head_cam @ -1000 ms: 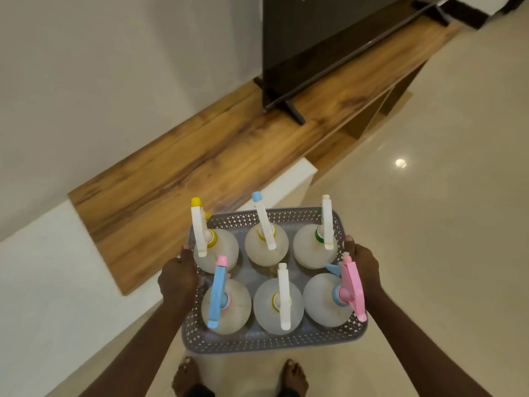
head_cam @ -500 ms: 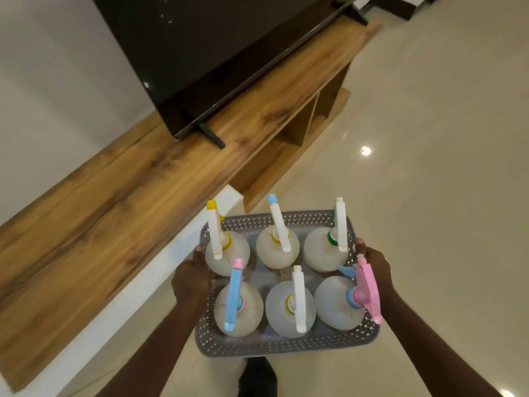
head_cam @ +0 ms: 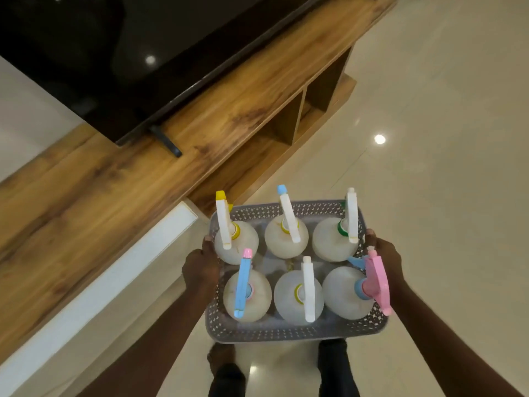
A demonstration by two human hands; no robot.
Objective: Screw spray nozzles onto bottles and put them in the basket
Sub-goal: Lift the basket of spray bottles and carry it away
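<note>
A grey perforated basket [head_cam: 286,329] sits in the lower centre of the frame, carried above the pale tiled floor [head_cam: 429,138] by a person's two bare hands. The left hand [head_cam: 200,266] has its grip clamped on the basket's left wall, and the right hand [head_cam: 385,253] has its grip clamped on the right wall, its thumb over the rim. Six translucent bottles stand upright inside in two rows of three, each with a spray nozzle on its neck. In the upper row: a white nozzle with a yellow tip [head_cam: 223,222], a white one with a blue tip [head_cam: 287,213], and an all-white one on a green collar [head_cam: 352,216]. In the lower row: a blue nozzle with a pink tip [head_cam: 242,282], a white nozzle on a yellow collar [head_cam: 308,289], and a pink nozzle [head_cam: 376,280] jutting past the basket's right wall. A wooden TV counter [head_cam: 114,181] runs diagonally across the upper left, carrying a dark television [head_cam: 114,53]. The person's feet show at the bottom edge.
</note>
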